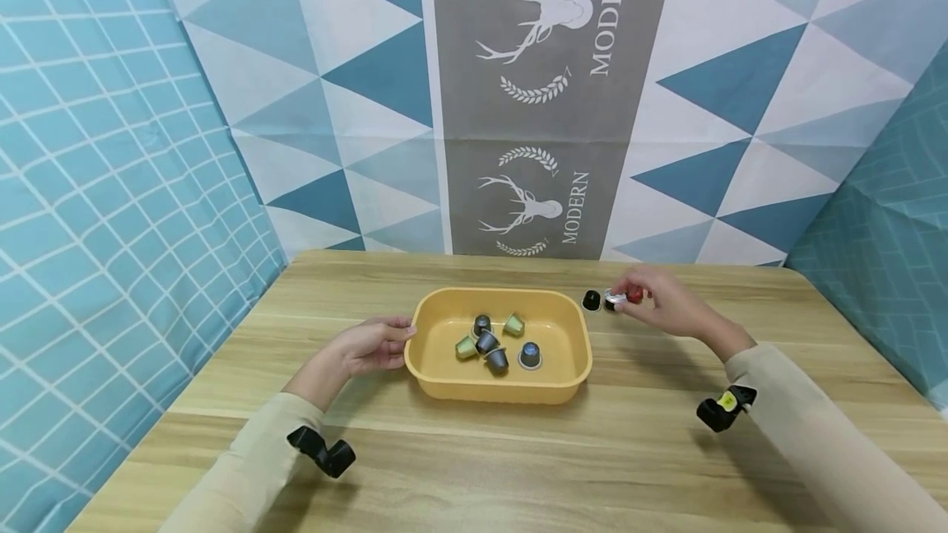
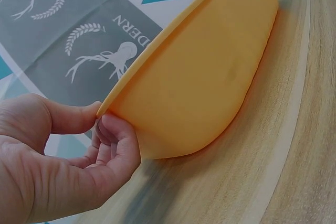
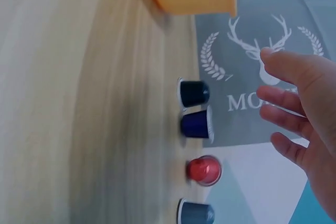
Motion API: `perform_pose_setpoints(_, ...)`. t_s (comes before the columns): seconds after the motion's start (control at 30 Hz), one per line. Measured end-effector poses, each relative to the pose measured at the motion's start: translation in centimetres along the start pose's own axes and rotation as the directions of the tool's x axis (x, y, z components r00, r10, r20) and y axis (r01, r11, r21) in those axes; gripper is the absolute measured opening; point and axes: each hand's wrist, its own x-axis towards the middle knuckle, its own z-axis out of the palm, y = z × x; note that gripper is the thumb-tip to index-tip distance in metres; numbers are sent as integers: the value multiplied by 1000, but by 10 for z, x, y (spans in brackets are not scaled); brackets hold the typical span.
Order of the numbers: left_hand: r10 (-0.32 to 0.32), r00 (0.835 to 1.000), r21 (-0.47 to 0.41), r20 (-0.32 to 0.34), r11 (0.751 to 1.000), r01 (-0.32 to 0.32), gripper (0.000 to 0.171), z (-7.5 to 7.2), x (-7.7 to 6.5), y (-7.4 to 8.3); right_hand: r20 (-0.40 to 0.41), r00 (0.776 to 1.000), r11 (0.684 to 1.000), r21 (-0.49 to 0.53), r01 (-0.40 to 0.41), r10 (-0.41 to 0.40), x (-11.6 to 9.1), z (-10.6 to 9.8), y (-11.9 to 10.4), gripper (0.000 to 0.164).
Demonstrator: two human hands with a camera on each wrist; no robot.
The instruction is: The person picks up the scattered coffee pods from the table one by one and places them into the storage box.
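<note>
My left hand pinches the left rim of a yellow plastic tray, which stands on the table. In the left wrist view the thumb lies over the rim and curled fingers are beneath it. Coffee capsules lie inside the tray: two green ones, a blue-topped one and several dark ones. My right hand hovers by a row of capsules right of the tray, thumb and fingers apart. The right wrist view shows the row: a black capsule, a dark blue capsule, a red capsule and a dark grey capsule.
The wooden table reaches back to a patterned wall cloth. A blue tiled-pattern cloth borders it on the left, and a teal cloth hangs at the right. A black camera mount sits on each sleeve.
</note>
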Motion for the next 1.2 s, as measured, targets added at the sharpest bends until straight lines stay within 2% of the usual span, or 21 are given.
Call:
perform_pose_setpoints(0.37,16,1000,1,15,1000,-16,29,0,-1,0,-24,999,993,-105,46,-48,-15,4,22,17)
perform_pose_setpoints(0.67,16,999,-15,34,1000,-15,21,1,-3,1,-29,999,982,-191,9,-14,-25,3,38,26)
perform_pose_setpoints(0.9,18,999,-7,30,1000,-18,22,-1,-2,0,-75,996,968,-250,29,-49,-29,3,50,30)
perform_pose_setpoints(1.0,35,998,4,57,999,-36,24,-3,-2,-1,-82,995,959,-281,40,-65,-30,2,55,31)
perform_pose_setpoints(1.03,55,994,-16,96,998,-53,25,-10,4,-5,-82,994,957,-288,42,-68,-30,2,57,31)
perform_pose_setpoints(1.07,61,992,-16,109,998,-59,25,-11,4,-6,-80,994,955,-292,43,-69,-31,2,59,31)
perform_pose_setpoints(1.2,60,993,-19,105,998,-58,22,-11,4,-6,-59,997,951,-308,28,-48,-34,3,64,30)
